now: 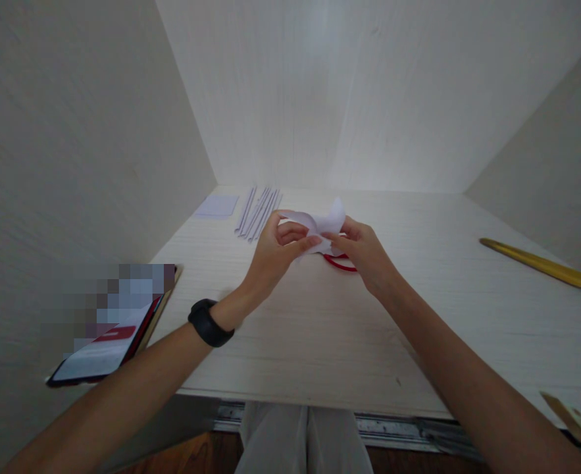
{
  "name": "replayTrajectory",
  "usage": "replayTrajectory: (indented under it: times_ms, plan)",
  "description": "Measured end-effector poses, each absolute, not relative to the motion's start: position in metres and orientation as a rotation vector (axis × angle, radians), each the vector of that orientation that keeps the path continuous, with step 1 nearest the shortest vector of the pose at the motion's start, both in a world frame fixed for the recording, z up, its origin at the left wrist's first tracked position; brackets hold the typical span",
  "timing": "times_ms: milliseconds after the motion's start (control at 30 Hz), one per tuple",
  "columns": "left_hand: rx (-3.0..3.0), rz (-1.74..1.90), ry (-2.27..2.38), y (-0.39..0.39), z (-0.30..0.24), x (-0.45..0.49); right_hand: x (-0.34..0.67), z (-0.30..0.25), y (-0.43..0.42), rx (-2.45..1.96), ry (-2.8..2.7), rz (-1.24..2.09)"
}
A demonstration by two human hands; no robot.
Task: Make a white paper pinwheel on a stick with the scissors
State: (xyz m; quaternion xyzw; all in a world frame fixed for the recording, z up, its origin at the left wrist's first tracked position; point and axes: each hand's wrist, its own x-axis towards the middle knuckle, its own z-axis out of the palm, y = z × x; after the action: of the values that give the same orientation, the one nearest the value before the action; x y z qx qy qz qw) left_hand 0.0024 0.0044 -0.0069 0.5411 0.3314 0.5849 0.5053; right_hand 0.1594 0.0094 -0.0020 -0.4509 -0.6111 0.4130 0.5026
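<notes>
A white sheet of paper (328, 224) is held between my two hands above the table, its edges curling up. On its left side my left hand (283, 240) pinches it with the thumb in front. My right hand (356, 247) grips the other side, thumb pressed near the paper's middle. Behind and below the right hand shows a red curved loop (339, 264), perhaps a scissors handle; most of it is hidden. Several thin rolled paper sticks (258, 214) lie side by side to the left of my left hand.
Beyond the sticks lies a flat piece of paper (217, 205). A tablet-like device (107, 359), partly blurred out, rests at the table's left edge. On the right lies a long yellow tool (537, 260) with a dark tip. Pale walls enclose the table (290, 342).
</notes>
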Motion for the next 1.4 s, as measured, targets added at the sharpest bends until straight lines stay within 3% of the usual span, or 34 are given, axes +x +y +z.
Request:
replayTrajectory:
  times_ms: [1400]
  plan:
    - [1.343, 1.398, 0.834, 0.003, -0.0075, 0.0014, 0.1564, -0.0008, 0.0069, -1.146, -1.55, 0.977]
